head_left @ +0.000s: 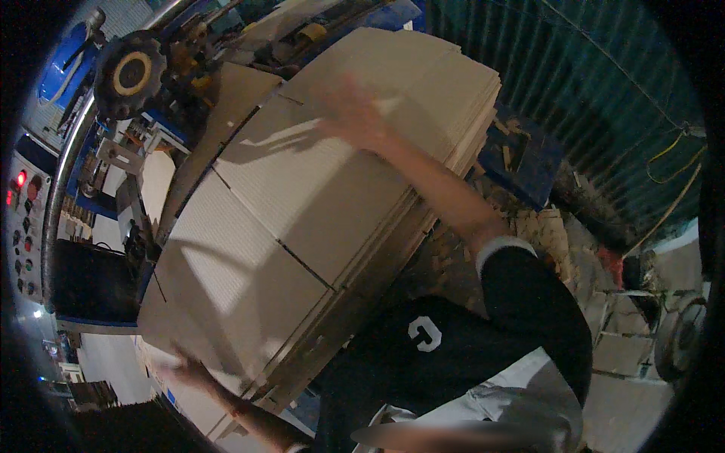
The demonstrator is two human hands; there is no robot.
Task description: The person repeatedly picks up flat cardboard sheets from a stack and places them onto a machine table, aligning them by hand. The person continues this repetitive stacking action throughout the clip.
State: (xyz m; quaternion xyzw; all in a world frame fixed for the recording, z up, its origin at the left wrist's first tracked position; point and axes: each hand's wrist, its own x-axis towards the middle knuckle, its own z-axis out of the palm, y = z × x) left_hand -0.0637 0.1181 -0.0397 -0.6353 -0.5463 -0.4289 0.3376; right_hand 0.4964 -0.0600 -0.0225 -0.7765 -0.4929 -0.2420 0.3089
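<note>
Both arms outstretched, left grip (185, 371) and right grip (355, 113) open-palmed

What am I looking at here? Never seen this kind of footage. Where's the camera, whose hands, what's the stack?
It is one picture from a fisheye camera worn on a person's head, looking down, so straight edges bend near the rim. There is no robot, only the person's two bare hands. The right hand, blurred, lies flat on top of a tall stack of cardboard sheets. The left hand touches the stack's lower near corner. Neither hand visibly grips a sheet. The stack sits at a blue machine with a black wheel and a control panel with red lights at the left. Cardboard scraps lie on the floor to the right.
</note>
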